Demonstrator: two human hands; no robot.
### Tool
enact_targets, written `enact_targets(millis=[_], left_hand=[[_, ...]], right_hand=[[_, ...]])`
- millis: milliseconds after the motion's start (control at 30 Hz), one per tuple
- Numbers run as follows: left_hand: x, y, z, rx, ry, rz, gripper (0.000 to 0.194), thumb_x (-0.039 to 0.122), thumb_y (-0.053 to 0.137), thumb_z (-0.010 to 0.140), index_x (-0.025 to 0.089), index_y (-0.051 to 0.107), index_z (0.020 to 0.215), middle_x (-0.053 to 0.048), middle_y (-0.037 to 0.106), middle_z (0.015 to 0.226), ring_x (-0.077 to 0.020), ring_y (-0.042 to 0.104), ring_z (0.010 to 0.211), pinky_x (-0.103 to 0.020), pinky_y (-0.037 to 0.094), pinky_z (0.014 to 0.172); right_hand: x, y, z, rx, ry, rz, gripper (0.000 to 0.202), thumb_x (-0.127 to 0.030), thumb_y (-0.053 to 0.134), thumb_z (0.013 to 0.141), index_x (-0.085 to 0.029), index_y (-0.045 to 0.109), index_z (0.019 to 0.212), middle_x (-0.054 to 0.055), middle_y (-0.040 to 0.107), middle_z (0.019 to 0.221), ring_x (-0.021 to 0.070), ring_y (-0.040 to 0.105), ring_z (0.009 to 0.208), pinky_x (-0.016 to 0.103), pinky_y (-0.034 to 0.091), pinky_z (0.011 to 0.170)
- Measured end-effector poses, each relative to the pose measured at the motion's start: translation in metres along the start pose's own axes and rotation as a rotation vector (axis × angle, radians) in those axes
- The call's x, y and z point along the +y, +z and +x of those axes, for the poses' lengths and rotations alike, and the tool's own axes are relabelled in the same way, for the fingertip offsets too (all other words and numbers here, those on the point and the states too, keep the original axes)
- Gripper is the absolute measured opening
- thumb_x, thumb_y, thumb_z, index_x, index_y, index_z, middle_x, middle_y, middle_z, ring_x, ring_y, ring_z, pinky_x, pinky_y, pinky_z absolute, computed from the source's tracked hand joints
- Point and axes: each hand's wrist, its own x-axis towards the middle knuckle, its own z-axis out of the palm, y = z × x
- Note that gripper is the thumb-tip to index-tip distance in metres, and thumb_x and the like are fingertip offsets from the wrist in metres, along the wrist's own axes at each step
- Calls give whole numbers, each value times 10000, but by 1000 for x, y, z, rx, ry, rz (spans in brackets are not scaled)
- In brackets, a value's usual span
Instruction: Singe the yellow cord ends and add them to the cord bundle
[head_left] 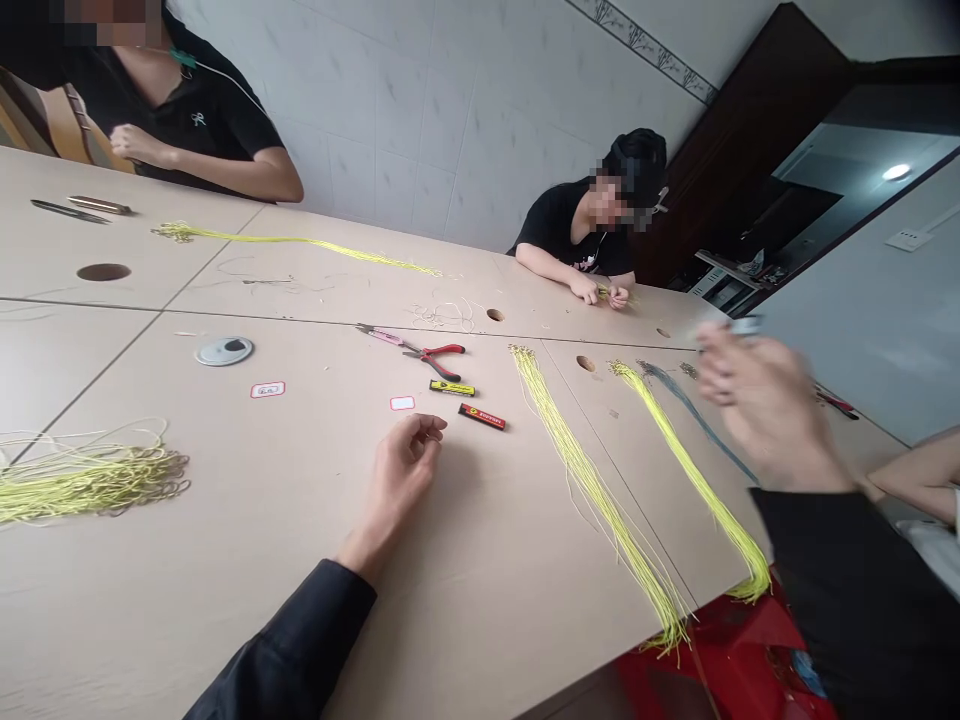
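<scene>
My left hand point(409, 462) hovers at or rests on the table, fingers curled with a gap between thumb and fingertips and nothing visible in them. Just beyond it lie a red battery-like stick point(483, 417), a yellow one point(451, 388) and a small white label point(402, 403). My right hand point(757, 400), blurred, is raised at the right with its fingers wrapped round a small pale object point(746, 325) that I cannot make out. Below and left of it, yellow cord bundles point(592, 480) point(697, 480) and a grey-blue bundle point(701, 412) stretch over the table.
Red-handled pliers point(435, 358) lie mid-table near a white disc point(226, 350) and another label point(268, 390). Yellow cords point(90, 482) lie at the left, more point(300, 240) at the back. Two people point(225, 130) point(570, 235) sit across. A red stool point(739, 650) stands below the edge.
</scene>
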Motion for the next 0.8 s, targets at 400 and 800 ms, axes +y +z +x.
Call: enact_targets(millis=[400, 800], left_hand=[[-5, 2, 0, -12, -43, 25, 147, 184, 516, 848, 200, 652, 901, -32, 684, 887, -154, 587, 710, -272, 442, 642], [-5, 4, 0, -11, -40, -9, 187, 123, 525, 804, 203, 670, 891, -39, 692, 880, -170, 629, 761, -285, 465, 700]], right_hand=[[108, 172, 80, -268, 50, -465, 303, -402, 603, 815, -200, 476, 629, -34, 399, 538, 131, 366, 580, 273, 273, 549], [105, 194, 84, -329, 0, -820, 198, -339, 574, 850, -194, 704, 888, 119, 711, 864, 223, 598, 740, 290, 335, 609]])
